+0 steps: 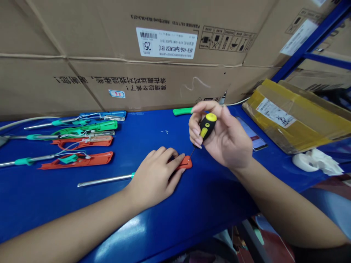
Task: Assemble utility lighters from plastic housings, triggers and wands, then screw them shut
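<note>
My left hand (157, 173) is closed over an orange plastic handle (187, 163), pressing it down on the blue table. A metal tube (105, 181) with a teal collar sticks out to the left from under that hand, apparently part of the same piece. In my right hand (219, 135) is a black and yellow screwdriver (208, 126), gripped by its stubby handle and tilted. Its thin shaft runs down to the end of the orange handle, and the tip touches there. Most of the orange handle is hidden by my left fingers.
Several opened orange, green and blue handles (90, 159) with metal tubes and wires lie at left. A green handle piece (181, 111) lies behind my right hand. Two small white slivers (164, 132) lie mid-table. A phone (253, 137), yellow-taped carton (296, 113) and tissue roll (305, 162) are at right. Large cardboard boxes (90, 29) stand behind.
</note>
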`<state>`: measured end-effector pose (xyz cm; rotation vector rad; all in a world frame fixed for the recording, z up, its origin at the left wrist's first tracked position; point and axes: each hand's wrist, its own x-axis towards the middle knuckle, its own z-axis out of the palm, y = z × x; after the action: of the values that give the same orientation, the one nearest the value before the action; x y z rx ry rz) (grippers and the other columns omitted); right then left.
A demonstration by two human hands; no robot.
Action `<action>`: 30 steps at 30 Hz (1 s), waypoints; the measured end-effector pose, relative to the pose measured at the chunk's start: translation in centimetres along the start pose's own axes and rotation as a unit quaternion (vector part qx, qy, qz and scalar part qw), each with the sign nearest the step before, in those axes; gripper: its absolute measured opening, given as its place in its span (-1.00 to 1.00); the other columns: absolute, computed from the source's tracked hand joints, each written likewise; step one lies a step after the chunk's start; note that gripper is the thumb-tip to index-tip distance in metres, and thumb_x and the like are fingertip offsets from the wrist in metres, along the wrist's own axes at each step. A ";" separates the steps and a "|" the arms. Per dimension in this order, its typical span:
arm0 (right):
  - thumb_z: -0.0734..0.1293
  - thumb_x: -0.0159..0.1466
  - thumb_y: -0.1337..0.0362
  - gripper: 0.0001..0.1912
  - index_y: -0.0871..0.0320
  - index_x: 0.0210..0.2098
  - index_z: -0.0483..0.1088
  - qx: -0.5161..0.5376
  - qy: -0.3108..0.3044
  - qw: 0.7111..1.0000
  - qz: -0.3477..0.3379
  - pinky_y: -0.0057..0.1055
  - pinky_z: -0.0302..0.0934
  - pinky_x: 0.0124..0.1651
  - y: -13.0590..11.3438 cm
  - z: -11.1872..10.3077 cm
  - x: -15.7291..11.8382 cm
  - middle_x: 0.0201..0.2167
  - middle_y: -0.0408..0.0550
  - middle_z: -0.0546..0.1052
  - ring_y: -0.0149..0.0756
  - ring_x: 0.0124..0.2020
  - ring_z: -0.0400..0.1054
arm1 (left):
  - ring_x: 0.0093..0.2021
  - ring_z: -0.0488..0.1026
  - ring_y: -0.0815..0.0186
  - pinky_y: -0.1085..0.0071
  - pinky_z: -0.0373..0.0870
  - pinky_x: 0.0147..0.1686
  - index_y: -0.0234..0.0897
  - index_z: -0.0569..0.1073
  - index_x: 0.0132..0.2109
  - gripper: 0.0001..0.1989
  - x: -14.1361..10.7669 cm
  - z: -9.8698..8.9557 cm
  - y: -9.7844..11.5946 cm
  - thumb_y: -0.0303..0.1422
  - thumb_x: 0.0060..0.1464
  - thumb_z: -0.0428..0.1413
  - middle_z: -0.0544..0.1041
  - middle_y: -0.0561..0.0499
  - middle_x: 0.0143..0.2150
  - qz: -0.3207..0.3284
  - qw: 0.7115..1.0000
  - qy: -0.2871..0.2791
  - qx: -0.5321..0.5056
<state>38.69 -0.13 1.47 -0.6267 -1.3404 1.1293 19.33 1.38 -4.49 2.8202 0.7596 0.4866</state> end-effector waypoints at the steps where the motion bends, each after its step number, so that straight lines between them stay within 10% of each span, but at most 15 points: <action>1: 0.19 0.43 -0.01 -0.69 0.08 -0.13 0.37 0.000 -0.015 1.000 0.002 -0.41 0.24 -0.43 -0.1 -0.1 -0.1 -0.39 -0.15 0.37 -0.39 -0.46 0.25 | -0.12 0.35 0.12 0.15 0.35 -0.15 -0.27 0.47 0.16 -0.66 0.0 0.0 0.0 -0.29 0.36 -0.02 0.47 -0.13 -0.05 0.000 1.000 0.000 0.000; 8: 0.40 0.32 0.30 -0.81 0.09 -0.28 0.26 0.009 -0.031 0.998 -0.054 -0.44 0.24 -0.38 0.0 0.1 -0.1 -0.34 -0.21 0.37 -0.48 -0.48 0.30 | -0.13 0.36 0.12 0.16 0.34 -0.20 -0.24 0.48 0.16 -0.66 0.2 0.1 0.0 -0.28 0.36 -0.02 0.48 -0.12 -0.05 0.000 1.000 0.007 0.004; 14: 0.23 0.42 0.05 -0.72 0.14 -0.20 0.37 0.010 -0.044 0.999 -0.018 -0.39 0.22 -0.41 -0.6 0.1 -0.1 -0.38 -0.12 0.38 -0.39 -0.46 0.26 | -0.13 0.35 0.12 0.16 0.35 -0.16 -0.25 0.48 0.16 -0.66 0.0 0.2 -0.1 -0.28 0.35 -0.01 0.48 -0.12 -0.05 0.002 1.000 0.007 0.000; 30: 0.34 0.36 0.20 -0.85 0.15 -0.22 0.36 0.028 -0.042 0.998 -0.023 -0.35 0.29 -0.28 -0.1 0.2 -0.2 -0.32 -0.12 0.40 -0.38 -0.36 0.35 | -0.13 0.36 0.12 0.17 0.33 -0.20 -0.25 0.48 0.15 -0.66 0.0 0.1 0.0 -0.28 0.36 -0.02 0.48 -0.11 -0.06 0.000 1.000 0.008 0.006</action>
<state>38.54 -0.39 1.57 -0.5103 -1.3823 1.1617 19.37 1.38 -4.60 2.8306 0.7698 0.5076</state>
